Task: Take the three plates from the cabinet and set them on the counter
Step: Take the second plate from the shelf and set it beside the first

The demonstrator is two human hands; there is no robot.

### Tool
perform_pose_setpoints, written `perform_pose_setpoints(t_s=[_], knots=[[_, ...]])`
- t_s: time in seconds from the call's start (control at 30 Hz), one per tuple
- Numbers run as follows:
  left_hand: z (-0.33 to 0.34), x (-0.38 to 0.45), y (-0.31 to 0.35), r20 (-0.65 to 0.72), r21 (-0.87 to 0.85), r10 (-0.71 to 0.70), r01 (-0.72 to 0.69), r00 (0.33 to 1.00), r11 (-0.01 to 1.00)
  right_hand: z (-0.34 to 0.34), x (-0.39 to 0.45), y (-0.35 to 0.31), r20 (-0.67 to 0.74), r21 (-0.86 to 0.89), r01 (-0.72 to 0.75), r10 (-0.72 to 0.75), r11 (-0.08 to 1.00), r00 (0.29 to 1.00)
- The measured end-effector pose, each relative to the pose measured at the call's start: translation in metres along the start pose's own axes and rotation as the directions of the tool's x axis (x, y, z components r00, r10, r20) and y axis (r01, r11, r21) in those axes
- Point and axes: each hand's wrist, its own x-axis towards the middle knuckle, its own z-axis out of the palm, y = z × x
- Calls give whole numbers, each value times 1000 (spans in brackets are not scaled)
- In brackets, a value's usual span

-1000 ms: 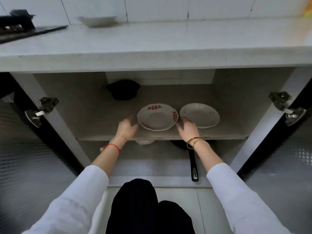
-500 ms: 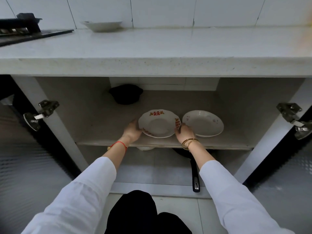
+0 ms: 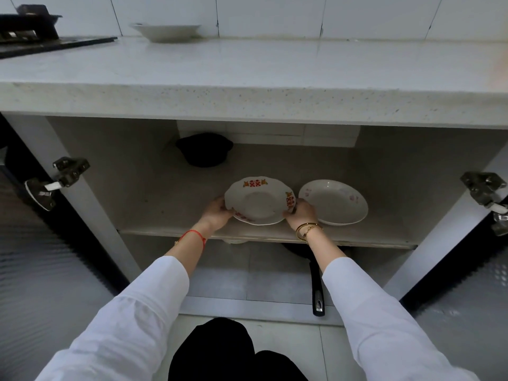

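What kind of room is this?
Most likely a home kitchen: a stove sits on the tiled counter, and the cabinet below holds plates and a frying pan.

A home kitchen. Pale stone counter [image 3: 247, 70] above the grip, backed by a white tiled wall [image 3: 275, 15]; black gas stove [image 3: 30, 28] up at its far left end, a white dish [image 3: 166, 32] set by the tiles. Open cabinet [image 3: 412, 188] below, door hinges [image 3: 68, 171] either side, plates [image 3: 334, 202] on its shelf, black pot [image 3: 204, 149] behind the grip, frying pan [image 3: 316, 287] underneath it.
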Motion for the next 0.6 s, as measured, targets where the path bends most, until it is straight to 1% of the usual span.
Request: perform_pose_setpoints(t_s=[0.13,0.3,0.37,0.4,0.47,0.5,0.6], knots=[[-3,-4,-6,-4,-63,-35,35,999,997,-2,-5,0,0,-10,31,-31,999,1000],[-7,-23,-13,-19,-159,-73,69,997,985,-4,-27,2,-7,-16,114,-114,993,993],[-8,-35,-16,-27,-223,-74,66,997,973,-3,-41,6,-41,34,147,-145,989,989],[-9,-41,-18,-33,-243,-69,59,997,968,-2,-49,7,-57,92,153,-149,984,987],[-11,-52,-21,-48,-250,-52,39,997,968,-2,-64,8,-75,209,154,-142,966,987],[-13,-58,-22,-58,-247,-43,28,997,969,-1,-71,8,-86,241,153,-136,958,987],[-16,-75,-25,-96,-244,-10,-14,995,970,-2,-90,9,-128,266,180,-150,947,980]])
